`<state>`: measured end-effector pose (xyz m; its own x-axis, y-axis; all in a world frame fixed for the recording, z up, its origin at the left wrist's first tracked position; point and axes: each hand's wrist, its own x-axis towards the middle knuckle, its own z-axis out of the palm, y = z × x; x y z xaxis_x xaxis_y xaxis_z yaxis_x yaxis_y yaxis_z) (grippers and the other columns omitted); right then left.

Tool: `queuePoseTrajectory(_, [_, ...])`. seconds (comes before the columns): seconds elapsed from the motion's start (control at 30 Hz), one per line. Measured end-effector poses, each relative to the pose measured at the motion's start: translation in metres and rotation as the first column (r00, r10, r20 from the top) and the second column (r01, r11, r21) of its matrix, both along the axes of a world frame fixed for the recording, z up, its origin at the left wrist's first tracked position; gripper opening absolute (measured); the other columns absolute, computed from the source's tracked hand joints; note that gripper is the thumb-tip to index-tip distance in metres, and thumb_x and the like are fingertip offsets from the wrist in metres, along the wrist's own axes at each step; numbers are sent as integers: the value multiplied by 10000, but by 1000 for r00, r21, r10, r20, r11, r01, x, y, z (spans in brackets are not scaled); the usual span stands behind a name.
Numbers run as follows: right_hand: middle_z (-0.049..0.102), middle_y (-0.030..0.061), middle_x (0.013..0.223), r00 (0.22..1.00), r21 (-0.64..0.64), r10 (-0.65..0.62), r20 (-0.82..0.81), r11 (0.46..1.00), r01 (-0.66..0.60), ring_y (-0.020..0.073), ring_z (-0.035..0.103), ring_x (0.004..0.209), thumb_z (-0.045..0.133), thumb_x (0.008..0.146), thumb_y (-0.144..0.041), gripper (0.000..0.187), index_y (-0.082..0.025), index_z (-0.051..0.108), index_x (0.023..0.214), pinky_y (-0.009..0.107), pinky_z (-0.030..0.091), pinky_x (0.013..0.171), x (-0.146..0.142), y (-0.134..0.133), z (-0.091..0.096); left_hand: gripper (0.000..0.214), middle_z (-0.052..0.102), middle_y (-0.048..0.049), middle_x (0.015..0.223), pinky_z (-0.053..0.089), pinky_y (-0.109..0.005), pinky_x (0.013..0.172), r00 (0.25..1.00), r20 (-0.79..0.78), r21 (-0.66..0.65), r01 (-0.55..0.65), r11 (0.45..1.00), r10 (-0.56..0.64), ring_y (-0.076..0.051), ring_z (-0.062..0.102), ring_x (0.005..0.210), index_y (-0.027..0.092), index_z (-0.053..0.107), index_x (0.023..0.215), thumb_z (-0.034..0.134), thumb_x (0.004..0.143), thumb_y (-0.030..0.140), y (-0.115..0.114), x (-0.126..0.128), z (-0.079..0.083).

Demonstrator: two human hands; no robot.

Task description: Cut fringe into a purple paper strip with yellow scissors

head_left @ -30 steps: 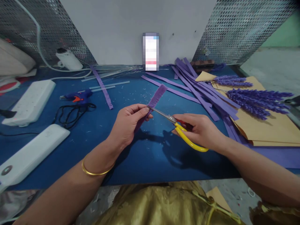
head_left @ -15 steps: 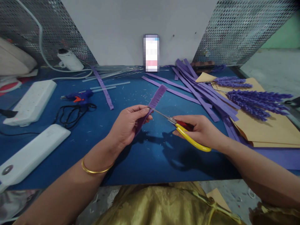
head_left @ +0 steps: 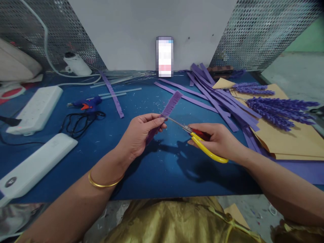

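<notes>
Blue work mat under both hands, grey panel and perforated metal screens behind. Left hand closed in a pinch on a fringed purple paper strip, fingertips right at the cut line. Right hand wrapped through the handles of yellow scissors, blades slightly parted, tips touching the strip just beside the left fingertips. Likely trouble: a snip too deep severing the strip's uncut edge, or blades nicking the pinching fingertips so close by; a loose pinch letting the strip twist, making uneven fringe. Counted: one pair of scissors, one strip in hand, one glue gun left of the fingers, two white power strips, two clusters of finished lavender sprigs right of them, loose strips too overlapped to count.
</notes>
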<state>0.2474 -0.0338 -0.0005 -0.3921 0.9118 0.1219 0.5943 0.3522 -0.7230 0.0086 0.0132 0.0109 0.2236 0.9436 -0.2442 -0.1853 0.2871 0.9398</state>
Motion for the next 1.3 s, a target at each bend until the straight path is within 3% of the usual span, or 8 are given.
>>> queuePoseTrajectory(0.53, [686,61,866,994,93,-47,100,995,37,148,522,639,704,853,-438,431,-174,690,1192,250,407,577,0,-1,2,212,703,-20,675,490,-238,654,996,-43,111,-72,991,77,-127,614,636,172,764,728,878,613,309,-1,2,-1])
queuePoseTrajectory(1.0, [664,52,831,997,106,-1,77,994,-7,140,496,626,664,890,-460,382,-175,696,1144,244,383,567,0,-2,-2,178,715,-24,685,490,-258,678,989,-96,167,-97,981,114,-140,628,655,171,765,747,844,656,303,-4,4,-1])
queuePoseTrajectory(1.3, [595,33,752,991,176,4,132,984,-28,135,472,593,628,918,-444,377,-142,685,1135,256,356,563,1,-4,0,158,713,-11,665,498,-239,683,995,-28,130,-89,988,94,-119,624,641,173,762,742,852,656,270,-3,3,-3])
